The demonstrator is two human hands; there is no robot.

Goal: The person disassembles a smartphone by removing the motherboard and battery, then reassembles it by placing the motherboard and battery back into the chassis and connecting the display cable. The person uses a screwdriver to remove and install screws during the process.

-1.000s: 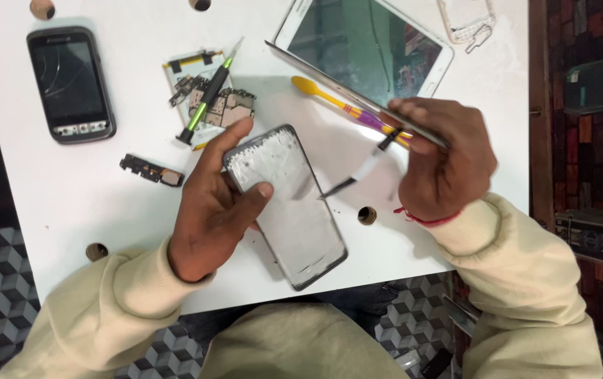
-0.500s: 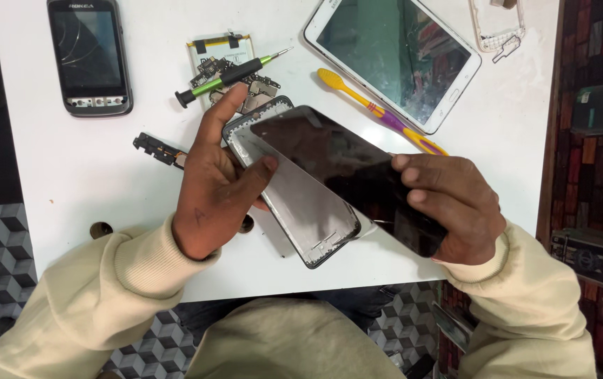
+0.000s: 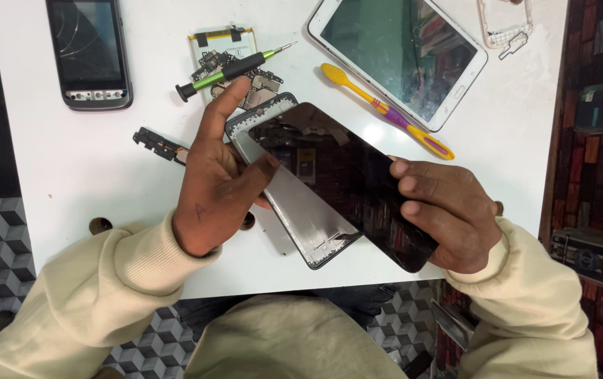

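My left hand (image 3: pixel 221 182) holds the grey phone frame (image 3: pixel 301 210) down on the white table (image 3: pixel 91 182), with its thumb on the frame's edge and its forefinger along the top left corner. My right hand (image 3: pixel 442 210) grips the black glass screen panel (image 3: pixel 343 175) at its lower right end. The panel lies tilted over the frame, partly covering it. A battery with small circuit boards (image 3: pixel 221 45) lies just beyond the frame's top end.
A green-and-black screwdriver (image 3: pixel 235 67) rests on the battery. A yellow-and-purple toothbrush (image 3: pixel 386 112) lies beside a white tablet (image 3: pixel 400 56). A black phone with a cracked screen (image 3: pixel 87 52) sits at far left. A small black part (image 3: pixel 157 144) lies left of my left hand.
My right hand put down a thin tool it held a second ago and took the black screen panel. The panel has come over the frame. The view has shifted slightly.
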